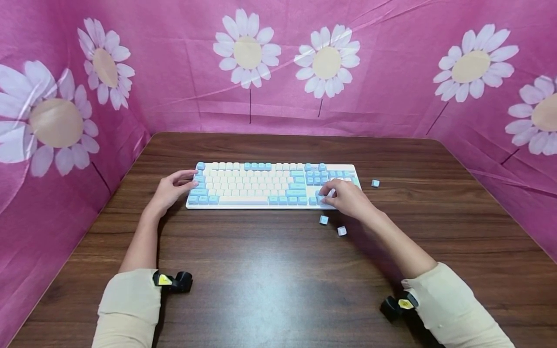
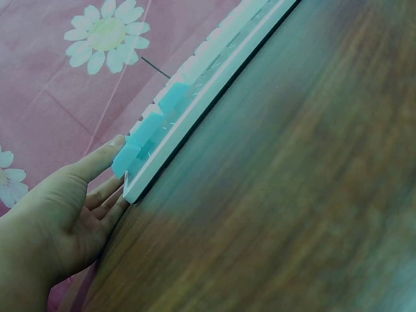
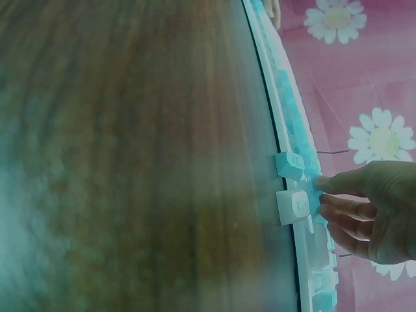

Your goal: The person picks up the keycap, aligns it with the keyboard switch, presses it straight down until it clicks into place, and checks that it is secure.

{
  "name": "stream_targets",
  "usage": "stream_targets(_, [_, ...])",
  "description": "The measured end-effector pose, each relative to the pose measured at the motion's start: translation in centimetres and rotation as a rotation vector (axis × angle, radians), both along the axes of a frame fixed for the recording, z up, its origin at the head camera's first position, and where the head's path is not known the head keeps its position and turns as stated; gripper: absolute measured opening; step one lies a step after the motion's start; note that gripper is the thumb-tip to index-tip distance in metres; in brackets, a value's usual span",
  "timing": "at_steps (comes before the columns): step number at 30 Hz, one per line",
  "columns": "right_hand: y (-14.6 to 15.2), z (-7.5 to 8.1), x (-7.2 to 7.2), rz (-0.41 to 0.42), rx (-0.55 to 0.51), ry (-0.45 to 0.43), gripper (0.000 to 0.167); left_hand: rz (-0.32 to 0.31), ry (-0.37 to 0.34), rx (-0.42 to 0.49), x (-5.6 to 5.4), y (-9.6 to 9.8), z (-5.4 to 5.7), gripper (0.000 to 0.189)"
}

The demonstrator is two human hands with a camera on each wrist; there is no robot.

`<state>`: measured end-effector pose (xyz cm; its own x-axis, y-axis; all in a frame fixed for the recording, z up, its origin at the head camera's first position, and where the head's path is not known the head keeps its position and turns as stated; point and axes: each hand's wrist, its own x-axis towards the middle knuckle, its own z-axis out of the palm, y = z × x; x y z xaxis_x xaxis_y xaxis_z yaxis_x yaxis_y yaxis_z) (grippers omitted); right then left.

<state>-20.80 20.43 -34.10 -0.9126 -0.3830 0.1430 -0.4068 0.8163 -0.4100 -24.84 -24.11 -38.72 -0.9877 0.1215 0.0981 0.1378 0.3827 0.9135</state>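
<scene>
A white and light-blue keyboard (image 1: 248,199) lies across the table. My left hand (image 1: 167,191) holds its left end; in the left wrist view, the thumb lies at a blue key (image 2: 127,159) and the other fingers are at the keyboard's side, partly hidden. Over the lower right keys, my right hand (image 1: 348,198) pinches a blue keycap (image 3: 314,188) between thumb and fingers, with much of the cap hidden. Just in front of the keyboard sit a loose blue keycap (image 1: 324,220) and a loose white keycap (image 1: 341,231).
Another loose pale-blue keycap (image 1: 375,183) lies right of the keyboard. Brown wood-grain table (image 1: 243,266) extends around everything. Pink cloth (image 1: 287,111) with printed daisies hangs behind and at both sides. Each sleeve carries a black wrist camera, the left one (image 1: 180,282) near the tabletop.
</scene>
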Motion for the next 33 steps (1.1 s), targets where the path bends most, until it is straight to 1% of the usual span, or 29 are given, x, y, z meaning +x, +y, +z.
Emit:
stream_targets(7, [-0.04, 0.02, -0.01, 0.028, 0.020, -0.014, 0.007, 0.001, 0.001, 0.008, -0.02, -0.05, -0.11, 0.050])
stream_targets(10, [-0.04, -0.02, -0.07, 0.020, 0.021, -0.017, 0.007, 0.002, -0.001, 0.003, 0.06, -0.01, -0.01, 0.050])
stream_targets(20, [0.27, -0.05, -0.22, 0.003, -0.032, -0.014, 0.005, -0.002, -0.002, 0.008, -0.16, -0.10, -0.03, 0.049])
stream_targets(26, [0.27, -0.09, -0.35, 0.011, -0.046, -0.007, 0.006, -0.001, 0.003, 0.003, 0.06, 0.03, 0.15, 0.049])
stream_targets(33, [0.25, -0.06, -0.71, 0.004, -0.085, -0.067, 0.008, 0.001, 0.002, -0.006, 0.29, 0.13, 0.24, 0.050])
